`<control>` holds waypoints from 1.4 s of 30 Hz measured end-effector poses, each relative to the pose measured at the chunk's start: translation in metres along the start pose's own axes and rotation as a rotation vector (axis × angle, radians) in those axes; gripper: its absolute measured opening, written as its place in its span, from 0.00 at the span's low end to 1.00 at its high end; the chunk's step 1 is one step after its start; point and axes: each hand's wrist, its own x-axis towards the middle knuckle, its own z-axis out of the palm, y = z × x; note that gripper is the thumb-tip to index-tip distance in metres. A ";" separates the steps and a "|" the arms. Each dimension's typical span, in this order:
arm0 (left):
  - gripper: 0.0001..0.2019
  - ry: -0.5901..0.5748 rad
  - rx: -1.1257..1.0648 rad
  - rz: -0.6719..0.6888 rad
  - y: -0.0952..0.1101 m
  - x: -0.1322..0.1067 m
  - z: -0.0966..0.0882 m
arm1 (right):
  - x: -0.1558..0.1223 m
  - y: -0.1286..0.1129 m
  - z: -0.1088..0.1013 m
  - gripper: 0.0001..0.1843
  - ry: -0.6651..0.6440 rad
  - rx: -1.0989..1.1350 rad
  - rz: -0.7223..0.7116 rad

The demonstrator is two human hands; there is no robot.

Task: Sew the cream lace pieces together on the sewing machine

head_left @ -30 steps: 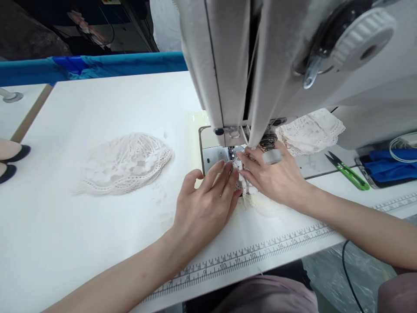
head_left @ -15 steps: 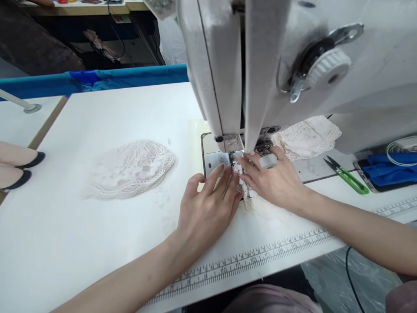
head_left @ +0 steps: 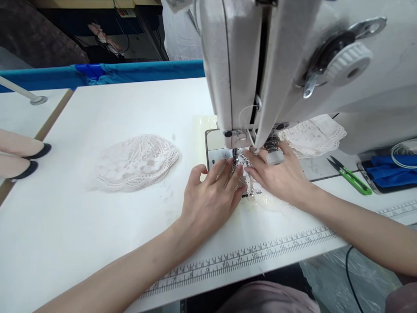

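Note:
A small white lace piece lies under the presser foot of the white sewing machine. My left hand rests flat on the needle plate with fingers stretched out, fingertips pressing the lace's left edge. My right hand lies on the lace from the right, fingers extended toward the needle and pressing the fabric down. Most of the lace is hidden beneath both hands.
A pile of finished lace pieces sits on the white table to the left. More lace lies behind the machine. Green thread snips and blue cloth are at the right. A printed ruler runs along the front edge.
Both hands stay pressed on the lace at the needle, creeping slightly toward the machine. The view has shifted a little; nothing was picked up or let go.

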 end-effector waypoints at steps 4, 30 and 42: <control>0.14 0.031 0.011 0.030 -0.003 -0.002 -0.004 | -0.002 0.004 -0.013 0.14 0.070 0.114 -0.048; 0.15 -0.142 -0.833 -0.404 -0.027 0.019 0.007 | -0.001 0.004 -0.006 0.15 0.074 0.510 0.101; 0.12 0.044 0.045 0.215 -0.004 -0.011 -0.012 | -0.004 0.006 -0.012 0.11 0.168 0.370 -0.211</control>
